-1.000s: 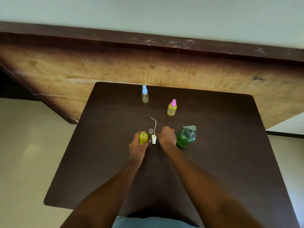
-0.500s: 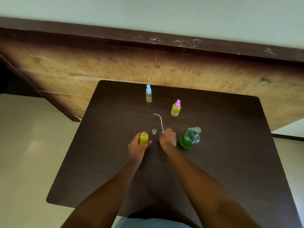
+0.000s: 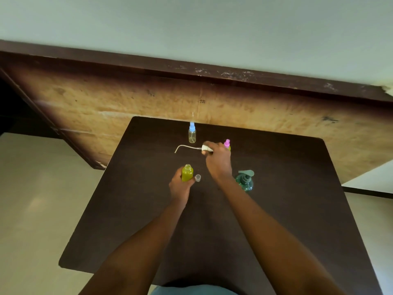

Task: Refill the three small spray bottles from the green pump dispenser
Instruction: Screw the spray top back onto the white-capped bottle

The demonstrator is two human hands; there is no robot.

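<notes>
Change vs. a second ago: the spray head (image 3: 206, 148) has been carried away from the open bottle (image 3: 187, 173) toward the far side of the table (image 3: 276, 188). It is now held between the blue-capped bottle (image 3: 192, 133) and the pink-capped bottle (image 3: 227, 144). It is pinched in the fingers of the right hand (image 3: 219, 161). Its dip tube (image 3: 185, 147), earlier pointing up, is now laid out roughly level toward the left. Whether head or tube touches the table cannot be told. The open bottle is gripped upright on the table by the left hand (image 3: 180, 186), fingers wrapped round its body, neck uncovered. A small clear cap (image 3: 198, 178) is seen standing just beside it. The green pump dispenser (image 3: 245, 180) is untouched, near the right wrist and apart from the open bottle. Meaning for the task: the neck is cleared for filling, and the head is judged to be on its way to being parked. The right hand must be freed before the pump can be worked. The open bottle already looks well filled with yellow-green liquid, so the level is uncertain. The pink-capped one looks filled; the blue-capped one looks nearly clear and is probably still to be done. Risk: drips from the tube.
</notes>
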